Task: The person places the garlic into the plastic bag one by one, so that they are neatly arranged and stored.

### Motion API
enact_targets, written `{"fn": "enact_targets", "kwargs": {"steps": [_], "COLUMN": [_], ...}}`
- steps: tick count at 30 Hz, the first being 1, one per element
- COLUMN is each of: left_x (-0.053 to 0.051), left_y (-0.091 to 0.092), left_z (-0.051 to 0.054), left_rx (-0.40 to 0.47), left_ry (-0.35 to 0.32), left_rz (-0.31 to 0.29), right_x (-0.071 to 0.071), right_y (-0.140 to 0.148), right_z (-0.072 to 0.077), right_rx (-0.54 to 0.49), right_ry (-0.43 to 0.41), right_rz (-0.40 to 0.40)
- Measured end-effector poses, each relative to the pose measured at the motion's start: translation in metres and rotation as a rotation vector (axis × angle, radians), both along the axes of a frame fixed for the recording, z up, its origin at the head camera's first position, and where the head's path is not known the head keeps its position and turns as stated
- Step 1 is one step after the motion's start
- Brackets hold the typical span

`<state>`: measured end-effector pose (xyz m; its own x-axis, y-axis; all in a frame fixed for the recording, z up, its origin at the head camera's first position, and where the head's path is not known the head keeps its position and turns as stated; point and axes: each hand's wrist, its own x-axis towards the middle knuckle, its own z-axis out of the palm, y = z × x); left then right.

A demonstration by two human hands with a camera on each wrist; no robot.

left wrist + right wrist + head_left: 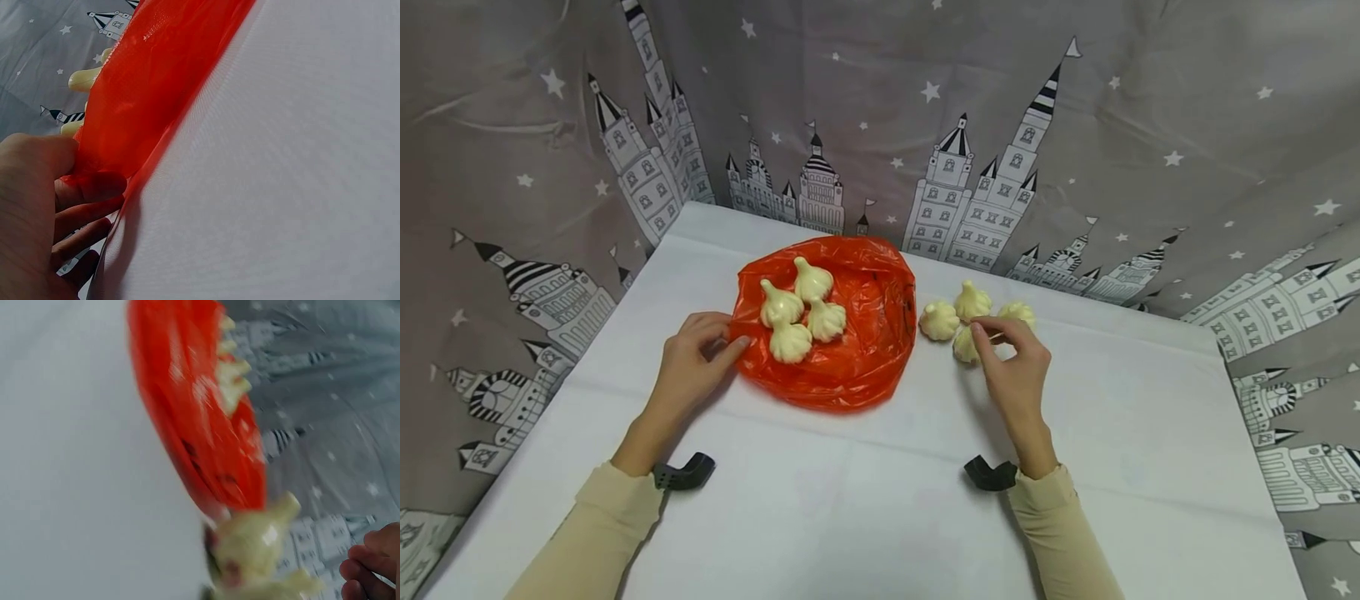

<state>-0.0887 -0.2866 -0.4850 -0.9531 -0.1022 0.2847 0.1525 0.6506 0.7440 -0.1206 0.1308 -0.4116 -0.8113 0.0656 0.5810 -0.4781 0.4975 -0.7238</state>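
Observation:
On the white table, a red plastic bag (868,333) lies spread with several pale garlic bulbs (826,320) on it. My left hand (688,367) pinches the bag's left edge between thumb and fingers; the left wrist view shows the index finger behind the thin red film (144,94). To the right of the bag is a group of several more bulbs (938,321). My right hand (1017,375) is just over the nearest of these, fingers loosely bent, partly covering it. In the right wrist view the fingers (372,569) hold nothing and stand apart from the bulbs (250,544).
A grey cloth (850,75) printed with castles and stars hangs behind and at both sides of the white table (835,508). Black wrist straps (687,472) and light sleeves (1063,533) are on both arms.

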Motion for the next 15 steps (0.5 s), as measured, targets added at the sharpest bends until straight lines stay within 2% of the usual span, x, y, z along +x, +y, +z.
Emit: {"fn": "enact_targets", "kwargs": {"steps": [3, 7, 15], "left_x": [-0.001, -0.001, -0.001], "left_y": [0.0, 0.0, -0.001], "left_z": [0.0, -0.001, -0.001], "left_rx": [-0.002, -0.008, 0.0], "left_ry": [-0.005, -0.01, -0.001], "left_rz": [0.001, 0.004, -0.003], "right_x": [0.0, -0.004, -0.021], "right_y": [0.013, 0.023, 0.037], "right_z": [0.007, 0.007, -0.03], "right_rx": [-0.047, -0.076, -0.042], "right_ry": [-0.003, -0.011, -0.068], "right_rz": [-0.037, -0.052, -0.068]}}
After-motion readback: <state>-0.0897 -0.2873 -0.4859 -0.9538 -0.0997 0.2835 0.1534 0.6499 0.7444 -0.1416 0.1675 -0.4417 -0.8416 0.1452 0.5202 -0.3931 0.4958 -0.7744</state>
